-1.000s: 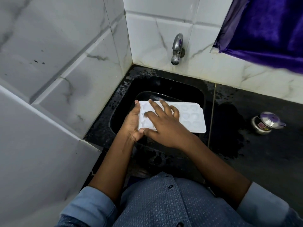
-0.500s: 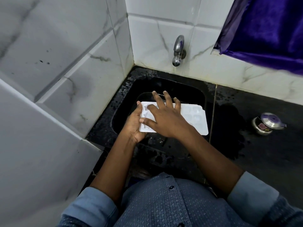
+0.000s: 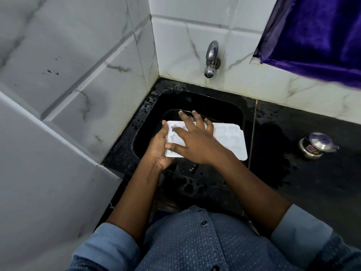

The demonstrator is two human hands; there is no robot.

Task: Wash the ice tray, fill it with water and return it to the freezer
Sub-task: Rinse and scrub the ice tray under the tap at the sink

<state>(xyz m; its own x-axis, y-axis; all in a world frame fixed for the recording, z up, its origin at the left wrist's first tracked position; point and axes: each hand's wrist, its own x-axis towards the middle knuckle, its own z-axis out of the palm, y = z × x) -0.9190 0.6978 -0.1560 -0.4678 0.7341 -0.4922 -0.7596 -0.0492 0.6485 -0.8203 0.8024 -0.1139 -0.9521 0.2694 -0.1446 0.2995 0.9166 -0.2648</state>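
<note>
White marble-veined tiles line two walls [image 3: 82, 79] meeting behind one black sink [image 3: 224, 106], set in a wet black counter [image 3: 312, 182]. One purple cloth [image 3: 322, 32] hangs above the sink's right. One white ice tray [image 3: 230, 141] sits over the sink: the left hand [image 3: 159, 149] grips its left end, the right hand [image 3: 197, 143] lies on it, fingers spread. One steel tap [image 3: 212, 59] juts above the sink; one small lidded pot [image 3: 317, 144] stands on the counter to its right.

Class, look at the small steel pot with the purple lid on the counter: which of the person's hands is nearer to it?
Right. The right hand lies on the ice tray, left of the steel pot; the left hand grips the tray's far-left end.
</note>
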